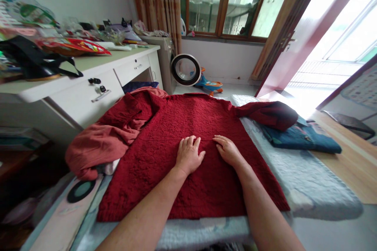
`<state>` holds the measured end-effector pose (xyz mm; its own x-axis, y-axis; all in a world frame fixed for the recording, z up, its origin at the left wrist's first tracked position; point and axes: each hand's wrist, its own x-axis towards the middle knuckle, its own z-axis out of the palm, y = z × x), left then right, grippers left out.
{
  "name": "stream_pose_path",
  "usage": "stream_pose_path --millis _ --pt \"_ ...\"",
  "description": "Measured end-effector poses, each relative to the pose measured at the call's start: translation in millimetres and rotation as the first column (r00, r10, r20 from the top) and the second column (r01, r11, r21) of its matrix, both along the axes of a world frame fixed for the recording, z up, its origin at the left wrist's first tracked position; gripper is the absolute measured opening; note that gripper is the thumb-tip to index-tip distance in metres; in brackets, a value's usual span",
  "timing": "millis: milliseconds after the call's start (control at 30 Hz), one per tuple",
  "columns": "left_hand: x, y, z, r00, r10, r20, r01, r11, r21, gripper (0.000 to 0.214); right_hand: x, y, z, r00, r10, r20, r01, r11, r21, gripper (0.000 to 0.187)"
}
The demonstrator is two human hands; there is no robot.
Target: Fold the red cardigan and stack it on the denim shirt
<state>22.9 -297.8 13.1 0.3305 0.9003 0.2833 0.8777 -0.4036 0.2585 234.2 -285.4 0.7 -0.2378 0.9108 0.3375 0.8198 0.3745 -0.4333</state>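
Note:
A dark red quilted garment (165,125) lies spread flat on the padded bed surface (309,180), its right sleeve (271,113) stretched out to the right. My left hand (188,153) rests palm down on the middle of the garment, fingers stretched out flat. My right hand (227,150) lies flat just beside it on the same cloth, fingers extended toward the left hand. Neither hand holds anything.
A lighter red garment (97,145) is bunched at the left under the dark one. Folded blue jeans (300,137) lie at the right. A white desk with drawers (97,86) and clutter stands left. A round fan (185,70) and toy sit on the floor beyond.

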Motion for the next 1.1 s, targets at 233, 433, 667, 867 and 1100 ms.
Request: stream_pose_path --millis 233,433,667,867,1100 --pt "0 0 -0.9 1.000 -0.001 -0.004 0.001 1.000 0.009 0.055 12 0 3.1 0.993 -0.113 0.024 0.113 0.993 0.014 0.033" --pt "0 1 -1.9 1.000 -0.004 -0.010 0.004 1.000 0.016 0.055 16 -1 4.1 0.974 -0.221 0.054 0.219 0.975 0.038 0.032" --pt "0 0 1.3 1.000 -0.005 -0.020 0.005 1.000 -0.004 0.055 -5 -3 5.3 0.999 -0.039 -0.012 0.040 0.993 0.112 0.036" --pt "-1 -1 4.1 0.999 -0.008 -0.033 0.008 1.000 -0.015 0.052 -27 -7 9.7 0.996 0.053 0.076 -0.054 0.998 0.016 0.036" --pt "-2 -1 3.6 0.999 -0.003 -0.040 0.002 0.999 -0.034 0.053 -17 -6 8.9 0.999 -0.028 0.028 0.027 0.999 0.039 0.028"
